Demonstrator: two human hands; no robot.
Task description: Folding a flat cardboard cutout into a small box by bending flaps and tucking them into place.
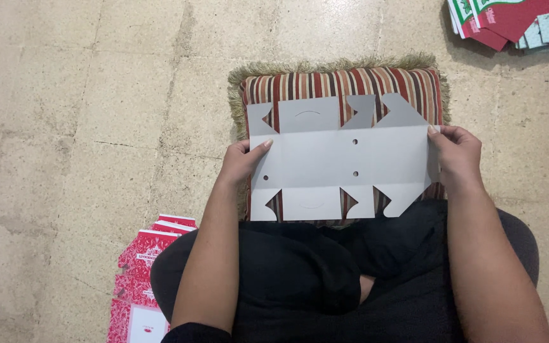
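Holding a flat grey die-cut carton blank (341,159) by both short ends, plain side up, over a striped fringed cushion (341,82) on the stone floor (84,114).

- Left hand (243,162): thumb lies on top of the blank's left edge, the other fingers tucked beneath and hidden; it pinches the board.
- Right hand (457,155): fingers curled over the right edge, thumb not clearly visible; it too grips the board, fingers close together.
- Blank spans nearly the whole cushion, flaps with notches along the far and near edges, small round holes in the middle panel.
- Stack of red printed blanks (144,279) on the floor near the left knee; another pile of red and green ones (509,22) far right.

Judgement on handling: the board looks thin and springy, so keep it level and pressed on the cushion before creasing. Fold along the scored lines only, one long panel at a time, thumbs running on the crease. Uneven grip could skew the fold or tear the notched flaps.
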